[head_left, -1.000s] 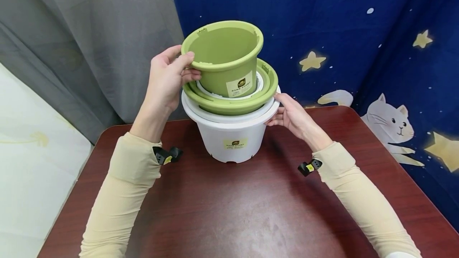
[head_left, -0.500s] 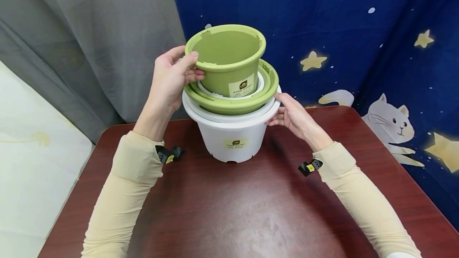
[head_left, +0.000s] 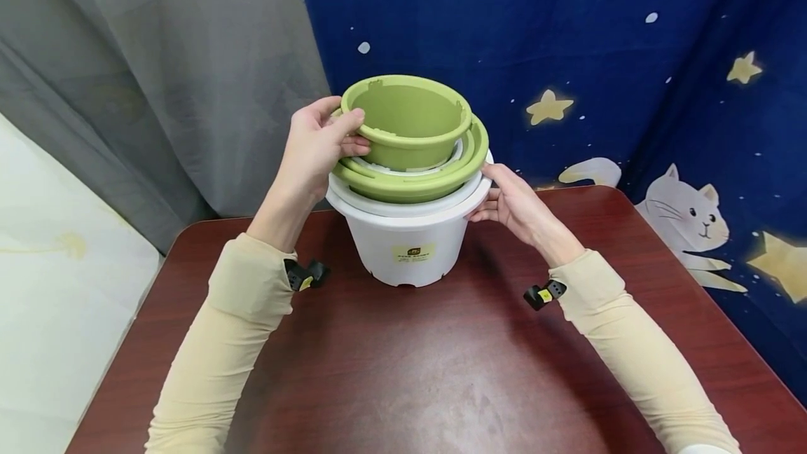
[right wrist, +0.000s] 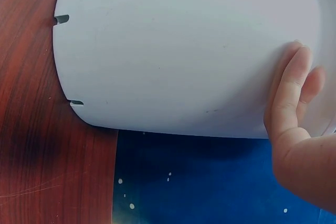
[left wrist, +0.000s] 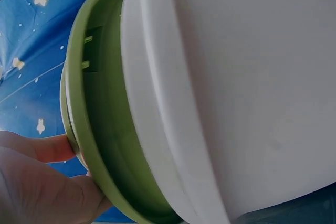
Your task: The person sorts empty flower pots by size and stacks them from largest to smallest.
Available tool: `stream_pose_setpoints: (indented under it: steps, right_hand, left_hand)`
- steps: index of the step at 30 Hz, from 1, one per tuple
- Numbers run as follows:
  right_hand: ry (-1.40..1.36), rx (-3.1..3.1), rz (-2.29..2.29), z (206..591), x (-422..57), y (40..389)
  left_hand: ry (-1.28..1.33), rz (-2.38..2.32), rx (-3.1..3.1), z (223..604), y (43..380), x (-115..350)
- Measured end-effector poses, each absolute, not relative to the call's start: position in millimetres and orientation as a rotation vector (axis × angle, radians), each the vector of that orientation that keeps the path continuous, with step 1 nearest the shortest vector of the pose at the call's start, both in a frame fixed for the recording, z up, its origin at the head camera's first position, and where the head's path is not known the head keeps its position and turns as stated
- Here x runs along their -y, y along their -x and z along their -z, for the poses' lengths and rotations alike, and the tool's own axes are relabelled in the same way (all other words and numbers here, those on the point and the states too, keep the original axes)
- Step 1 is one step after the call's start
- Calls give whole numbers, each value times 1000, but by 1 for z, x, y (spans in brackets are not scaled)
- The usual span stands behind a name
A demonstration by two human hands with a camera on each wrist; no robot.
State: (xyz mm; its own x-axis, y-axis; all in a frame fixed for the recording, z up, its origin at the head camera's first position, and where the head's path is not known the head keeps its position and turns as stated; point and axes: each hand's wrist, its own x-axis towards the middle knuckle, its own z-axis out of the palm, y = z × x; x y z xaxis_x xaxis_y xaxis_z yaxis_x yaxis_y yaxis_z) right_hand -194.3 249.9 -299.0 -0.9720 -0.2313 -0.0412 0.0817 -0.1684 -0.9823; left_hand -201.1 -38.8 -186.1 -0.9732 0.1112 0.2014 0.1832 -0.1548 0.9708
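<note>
Several plastic flower pots stand nested on the table, green and white by turns. My left hand point(head_left: 312, 146) pinches the left rim of the small green flower pot point(head_left: 410, 154), thumb over the rim, fingers below outside. That pot sits slightly tilted inside a white rim point(head_left: 465, 147), within the larger green pot point(head_left: 403, 193). Outermost is the large white flower pot point(head_left: 378, 237), upright with a yellow label. My right hand point(head_left: 518, 205) holds its right rim; in the right wrist view the fingers point(right wrist: 294, 80) lie along the white wall. The pots' lower parts inside are hidden.
The dark red wooden table point(head_left: 403, 356) has its back edge just behind the pots. A grey curtain point(head_left: 189, 76) and a blue curtain point(head_left: 605, 54) with stars and a cat hang behind. White cloth point(head_left: 57, 286) hangs at the left.
The left hand has lowered the small green pot down and slightly right, deeper into the stack; its label has sunk almost out of sight. The right hand and white pot have stayed put.
</note>
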Motion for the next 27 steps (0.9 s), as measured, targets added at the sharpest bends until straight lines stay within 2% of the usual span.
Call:
stream_pose_setpoints:
  steps: [13, 27]
  right_hand:
    - [160, -1861, 2268, 300, -250, 194]
    - [167, -1867, 2265, 300, -250, 194]
  left_hand:
    - [344, 2243, 2162, 186, 199, 41]
    - [449, 1818, 2577, 177, 201, 47]
